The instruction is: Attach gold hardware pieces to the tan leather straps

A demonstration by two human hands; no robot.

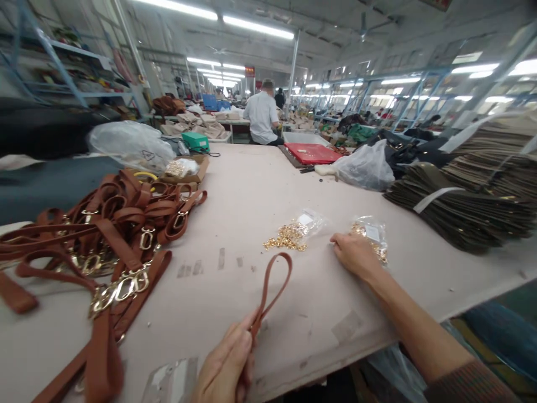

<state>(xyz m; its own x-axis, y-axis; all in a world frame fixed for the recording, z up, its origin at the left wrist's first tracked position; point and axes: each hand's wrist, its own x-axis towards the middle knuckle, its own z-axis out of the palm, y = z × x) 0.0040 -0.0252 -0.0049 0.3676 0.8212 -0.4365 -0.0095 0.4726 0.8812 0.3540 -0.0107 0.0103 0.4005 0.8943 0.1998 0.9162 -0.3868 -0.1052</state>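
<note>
My left hand (pixel 229 358) is closed round a brown leather strap (pixel 268 288), whose looped end stands up above the fingers. Over the table, my right hand (pixel 350 252) has its fingers bent together beside a clear bag of gold-coloured pieces (pixel 375 234); whether anything is between the fingertips is too small to tell. Loose gold hardware (pixel 287 238) lies in a small heap at the mouth of another clear bag (pixel 308 221), left of my right hand. Many brown straps with gold clasps (pixel 126 224) are piled at the left.
On the pale table (pixel 247 196) are a stack of dark pieces (pixel 465 207) at the right, a red folder (pixel 312 153), a plastic bag (pixel 367 165) and a green box (pixel 195 141) farther back. A person in a light shirt (pixel 260 115) is beyond the far edge.
</note>
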